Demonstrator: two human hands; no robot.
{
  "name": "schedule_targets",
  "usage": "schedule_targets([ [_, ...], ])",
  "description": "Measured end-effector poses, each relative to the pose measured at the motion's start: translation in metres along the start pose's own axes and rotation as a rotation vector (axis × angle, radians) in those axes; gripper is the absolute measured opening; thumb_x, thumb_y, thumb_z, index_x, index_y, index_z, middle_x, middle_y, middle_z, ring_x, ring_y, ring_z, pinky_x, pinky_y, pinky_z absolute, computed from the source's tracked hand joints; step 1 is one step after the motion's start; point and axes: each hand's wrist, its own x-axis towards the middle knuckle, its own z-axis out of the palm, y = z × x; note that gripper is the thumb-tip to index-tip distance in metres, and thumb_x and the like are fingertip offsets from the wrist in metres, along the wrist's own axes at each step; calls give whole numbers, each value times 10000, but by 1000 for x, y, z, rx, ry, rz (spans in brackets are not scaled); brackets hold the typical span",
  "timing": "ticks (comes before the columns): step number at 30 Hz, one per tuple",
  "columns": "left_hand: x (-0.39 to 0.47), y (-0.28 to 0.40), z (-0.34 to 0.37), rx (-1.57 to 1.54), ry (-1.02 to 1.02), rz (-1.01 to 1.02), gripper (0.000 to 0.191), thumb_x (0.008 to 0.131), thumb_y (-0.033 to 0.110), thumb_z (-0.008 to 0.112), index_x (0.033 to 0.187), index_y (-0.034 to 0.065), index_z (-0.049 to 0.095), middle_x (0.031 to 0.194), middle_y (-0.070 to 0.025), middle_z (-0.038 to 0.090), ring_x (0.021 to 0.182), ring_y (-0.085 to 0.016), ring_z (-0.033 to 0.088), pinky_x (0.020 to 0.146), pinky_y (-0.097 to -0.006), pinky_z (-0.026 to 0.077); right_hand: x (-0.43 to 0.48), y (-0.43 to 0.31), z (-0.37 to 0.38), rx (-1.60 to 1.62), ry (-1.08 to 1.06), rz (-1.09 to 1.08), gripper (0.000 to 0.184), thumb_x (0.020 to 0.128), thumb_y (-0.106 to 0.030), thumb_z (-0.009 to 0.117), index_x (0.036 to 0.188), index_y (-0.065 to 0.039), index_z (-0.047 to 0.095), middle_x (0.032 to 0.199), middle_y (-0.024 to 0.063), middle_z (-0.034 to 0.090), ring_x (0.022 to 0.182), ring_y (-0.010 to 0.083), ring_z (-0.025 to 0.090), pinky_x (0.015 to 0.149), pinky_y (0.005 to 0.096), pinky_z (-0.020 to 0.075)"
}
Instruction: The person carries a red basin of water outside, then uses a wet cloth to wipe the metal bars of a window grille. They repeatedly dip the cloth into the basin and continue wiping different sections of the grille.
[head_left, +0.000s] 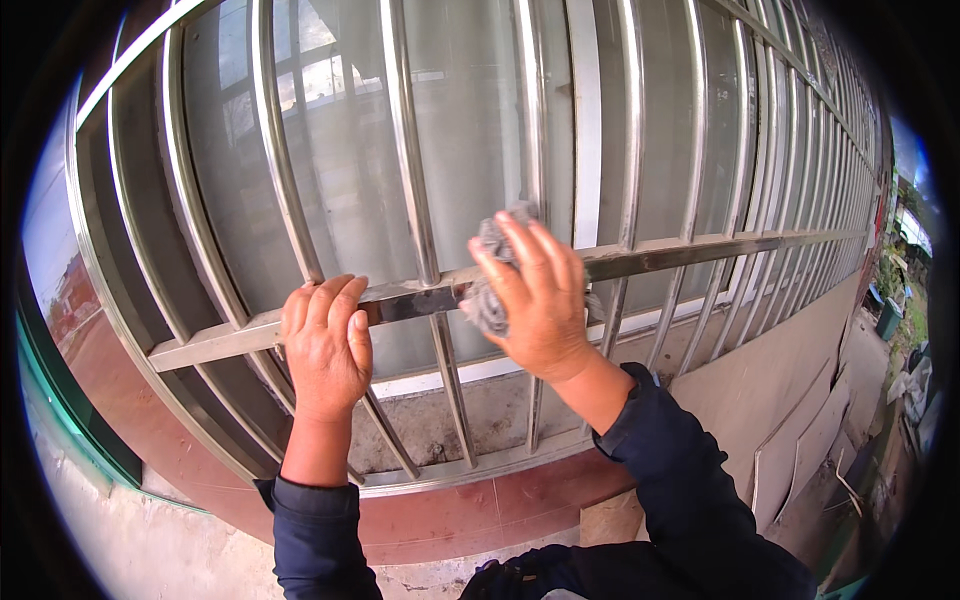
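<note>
A metal window grille of shiny upright bars (406, 142) with a flat horizontal rail (675, 253) spans the view. My left hand (325, 337) is closed over the rail at the left, fingers curled on its top edge. To its right, my right hand (536, 300) holds a crumpled grey cloth (489, 307) against the rail, beside an upright bar. The cloth bunches around the rail and sticks out above and below my fingers. Part of the rail between my hands looks dark and reflective. Dust shows on the rail's top face.
Behind the bars is a glass window (465, 150) with a white frame (587, 135). Below runs a ledge of reddish tiles (450, 517). Flat boards (795, 450) lean on the wall at the lower right. A green frame (75, 420) stands at the far left.
</note>
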Motion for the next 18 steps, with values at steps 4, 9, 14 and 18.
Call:
schedule_targets([
  [4,-30,-18,12,-262,152,-26,390,1035,329,381,1212,31,560,1248,-161,579,1132,-346,550,1072,-489,364,14,-70,34,147,-82,-146,495,747,-413,736,1169,-169,648,1469,95,457,1312,293,424,1031,482,356],
  [9,-40,-54,3,-102,369,-328,464,1046,367,365,1358,41,472,1383,-198,491,1313,-345,456,1122,-484,298,15,-86,48,145,-65,-294,307,806,-343,683,1073,-202,626,1391,54,524,1290,276,449,1015,489,389],
  [14,-42,-67,-5,235,42,-162,375,1024,350,381,1186,123,633,1205,-68,619,1243,-278,509,1158,-491,205,-16,1,-1,-122,-120,-170,389,735,-268,739,1118,-239,678,1404,37,507,1275,279,447,1029,512,357],
  [18,-43,-65,-2,262,40,-197,331,1014,337,402,1103,127,642,1076,-52,633,1120,-269,548,1149,-495,221,-30,52,-27,-211,-4,167,492,791,-261,746,1257,-149,638,1433,90,491,1270,344,449,1049,487,343],
])
